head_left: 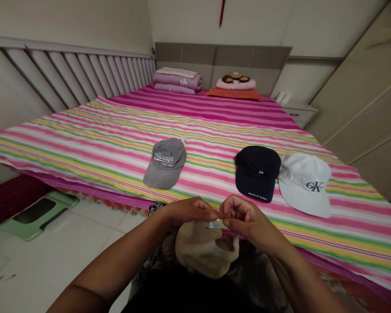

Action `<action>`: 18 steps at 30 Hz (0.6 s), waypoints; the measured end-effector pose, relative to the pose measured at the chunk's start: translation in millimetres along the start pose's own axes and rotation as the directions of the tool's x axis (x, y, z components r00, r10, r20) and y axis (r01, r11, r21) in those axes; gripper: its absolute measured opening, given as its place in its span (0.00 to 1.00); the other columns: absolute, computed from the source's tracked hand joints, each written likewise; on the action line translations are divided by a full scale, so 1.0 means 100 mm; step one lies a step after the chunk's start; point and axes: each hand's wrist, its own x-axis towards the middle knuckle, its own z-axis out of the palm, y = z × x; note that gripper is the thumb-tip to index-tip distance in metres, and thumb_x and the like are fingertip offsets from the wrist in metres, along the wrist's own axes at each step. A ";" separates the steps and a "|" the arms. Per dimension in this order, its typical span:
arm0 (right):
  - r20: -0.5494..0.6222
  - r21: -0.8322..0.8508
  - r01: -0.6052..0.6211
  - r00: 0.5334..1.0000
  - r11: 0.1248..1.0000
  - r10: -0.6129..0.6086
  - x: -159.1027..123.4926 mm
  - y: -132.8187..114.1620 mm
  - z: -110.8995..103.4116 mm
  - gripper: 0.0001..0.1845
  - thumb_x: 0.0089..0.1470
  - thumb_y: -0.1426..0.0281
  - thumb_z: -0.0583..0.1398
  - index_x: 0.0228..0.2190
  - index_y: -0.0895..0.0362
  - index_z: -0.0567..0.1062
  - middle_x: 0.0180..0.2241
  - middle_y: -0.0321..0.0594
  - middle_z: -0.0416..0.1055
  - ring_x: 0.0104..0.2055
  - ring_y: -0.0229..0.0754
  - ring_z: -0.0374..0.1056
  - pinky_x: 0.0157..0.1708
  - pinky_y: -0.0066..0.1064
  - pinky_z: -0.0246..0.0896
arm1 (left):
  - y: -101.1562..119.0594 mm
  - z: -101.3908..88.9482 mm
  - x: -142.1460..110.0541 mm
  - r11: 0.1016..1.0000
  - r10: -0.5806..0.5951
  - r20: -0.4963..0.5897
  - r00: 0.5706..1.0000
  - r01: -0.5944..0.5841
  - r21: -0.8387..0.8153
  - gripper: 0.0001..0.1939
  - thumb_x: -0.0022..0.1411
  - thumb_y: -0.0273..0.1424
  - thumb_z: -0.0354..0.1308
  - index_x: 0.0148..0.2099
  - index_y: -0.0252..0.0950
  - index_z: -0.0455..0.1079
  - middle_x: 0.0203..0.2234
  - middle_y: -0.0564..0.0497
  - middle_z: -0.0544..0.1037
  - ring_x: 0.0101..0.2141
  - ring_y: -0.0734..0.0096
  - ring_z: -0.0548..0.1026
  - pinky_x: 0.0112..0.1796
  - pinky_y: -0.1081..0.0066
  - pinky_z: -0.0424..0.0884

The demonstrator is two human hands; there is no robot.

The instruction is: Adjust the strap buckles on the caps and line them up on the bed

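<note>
A beige baseball cap (198, 250) is held over my lap, its rear opening and strap turned toward the right. My left hand (193, 211) pinches the cap's upper edge with thumb and fingers. Close beside it, my right hand (243, 216) is closed on the same edge, fingers curled. A small pale label (216, 224) shows on the cap just under the fingertips. On the bed lie a grey cap (167, 163) reading "Always", a dark navy cap (258, 171), and a white cap (308, 184) with "GK" letters, its left side touching the navy one.
The caps rest on a striped sheet (117, 143) over the bed. Folded purple bedding (177, 81) and a pink-and-orange pile (236, 87) sit by the headboard (195, 56). A green stool (35, 217) stands on the floor at left; a white nightstand (298, 113) is at right.
</note>
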 end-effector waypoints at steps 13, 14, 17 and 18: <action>-0.046 0.173 -0.002 0.999 0.985 0.010 0.02 0.15 -0.06 0.14 0.43 0.62 0.63 0.31 0.56 0.67 0.29 0.37 0.66 0.29 0.35 0.62 0.28 0.25 0.55 | -0.02 0.01 -0.04 0.984 0.167 -0.043 0.985 -0.169 -0.056 0.17 0.47 0.39 0.61 0.23 0.28 0.66 0.14 0.57 0.63 0.15 0.85 0.56 0.18 0.80 0.52; 0.036 0.188 -0.053 0.998 0.981 0.047 0.03 0.20 -0.10 0.17 0.44 0.58 0.61 0.32 0.58 0.68 0.29 0.38 0.67 0.29 0.36 0.63 0.29 0.27 0.56 | -0.03 -0.01 -0.03 0.979 0.181 -0.051 0.982 -0.184 -0.085 0.17 0.46 0.40 0.61 0.23 0.28 0.67 0.14 0.57 0.64 0.15 0.85 0.57 0.18 0.80 0.53; 0.239 0.188 -0.193 0.960 0.963 0.145 0.06 0.38 -0.23 0.24 0.38 0.54 0.63 0.28 0.62 0.71 0.24 0.39 0.67 0.24 0.36 0.62 0.25 0.27 0.55 | 0.00 -0.09 0.00 0.952 0.230 -0.094 0.969 -0.244 -0.184 0.17 0.43 0.39 0.63 0.24 0.28 0.68 0.14 0.54 0.67 0.16 0.83 0.61 0.20 0.79 0.58; 0.240 0.208 -0.207 0.958 0.956 0.155 0.07 0.42 -0.26 0.24 0.35 0.55 0.65 0.26 0.62 0.71 0.22 0.38 0.67 0.23 0.35 0.62 0.24 0.26 0.54 | 0.03 -0.12 -0.01 0.942 0.244 -0.109 0.964 -0.262 -0.209 0.16 0.43 0.38 0.64 0.24 0.28 0.69 0.15 0.54 0.68 0.16 0.83 0.62 0.20 0.80 0.59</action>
